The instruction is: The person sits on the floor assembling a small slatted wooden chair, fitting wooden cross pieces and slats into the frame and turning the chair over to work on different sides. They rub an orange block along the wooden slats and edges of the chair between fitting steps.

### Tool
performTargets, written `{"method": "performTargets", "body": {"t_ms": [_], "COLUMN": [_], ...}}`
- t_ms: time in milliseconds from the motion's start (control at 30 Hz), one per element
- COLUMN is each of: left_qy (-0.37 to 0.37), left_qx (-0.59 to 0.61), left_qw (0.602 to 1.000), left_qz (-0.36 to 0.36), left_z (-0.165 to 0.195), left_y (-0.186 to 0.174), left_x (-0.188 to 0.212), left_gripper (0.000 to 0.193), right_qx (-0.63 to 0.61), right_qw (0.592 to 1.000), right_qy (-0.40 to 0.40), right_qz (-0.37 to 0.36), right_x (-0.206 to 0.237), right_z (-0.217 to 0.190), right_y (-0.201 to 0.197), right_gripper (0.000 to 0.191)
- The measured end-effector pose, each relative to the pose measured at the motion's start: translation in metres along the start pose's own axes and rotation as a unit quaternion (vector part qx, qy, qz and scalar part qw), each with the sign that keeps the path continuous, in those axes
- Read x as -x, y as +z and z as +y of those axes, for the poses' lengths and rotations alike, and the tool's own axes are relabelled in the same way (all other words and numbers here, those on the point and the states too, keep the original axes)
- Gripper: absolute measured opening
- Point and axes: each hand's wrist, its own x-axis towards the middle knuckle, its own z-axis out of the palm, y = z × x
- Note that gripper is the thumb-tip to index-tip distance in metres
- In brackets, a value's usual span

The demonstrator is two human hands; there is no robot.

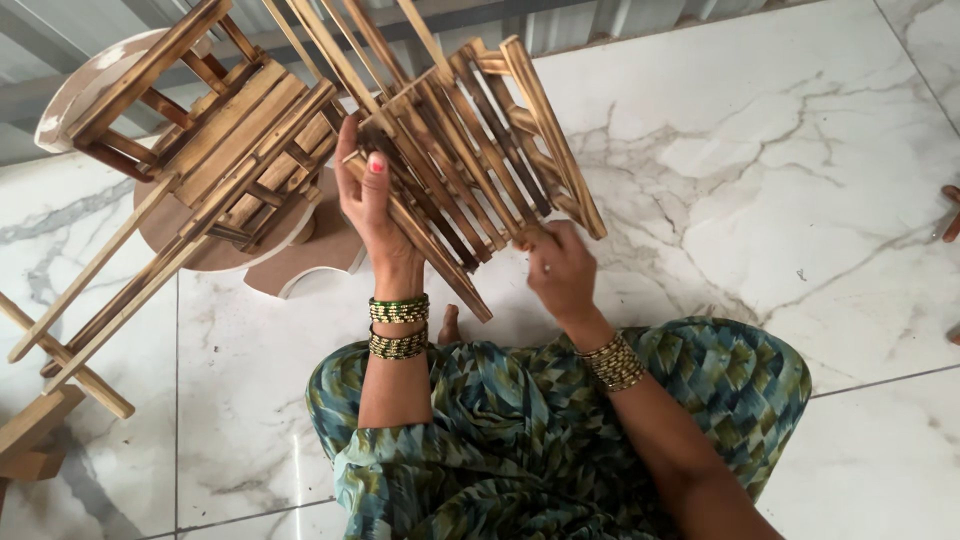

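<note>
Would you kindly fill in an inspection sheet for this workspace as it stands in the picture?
Surface: white marble floor with grey veins; the person sits on it.
Job's things: slatted wooden rack of scorched-looking sticks, held tilted above the floor.
Clutter: second wooden frame resting on a round wooden stool; loose wooden pieces at the left edge.
Hands: left hand grips the rack's slats from the left; right hand pinches its lower edge. Both wrists wear bangles.
Cables: nothing seen.
Surroundings: corrugated metal wall along the top; small wooden bits at the right edge.
</note>
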Motion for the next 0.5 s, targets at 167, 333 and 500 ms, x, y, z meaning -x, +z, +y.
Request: {"method": "performTargets", "body": {"t_ms": [167,333,500], "left_qy": [0.011,0.02,0.027], "left_qx": [0.03,0.012,0.029], "left_qw": [0.999,0.999,0.998], "left_qz": [-0.034,-0.03,-0.045], "left_z": [-0.008,-0.01,-0.002], "left_y": [0.012,0.027,0.029], "left_x": [0.001,-0.005,-0.002], "left_gripper": [0.084,0.085,0.086], "right_qx": [-0.074,-0.007,0.0], "right_qw": [0.996,0.997,0.998], "right_qy": [0.042,-0.063,0.009], "right_qz": [0.038,-0.05,0.056], "right_x": [0.001,0.001,-0.013], "right_z": [-0.023,-0.018,0.004], "right_y": [-0.003,-0.001,-0.007], "right_gripper": [0.048,0.037,0.02]}}
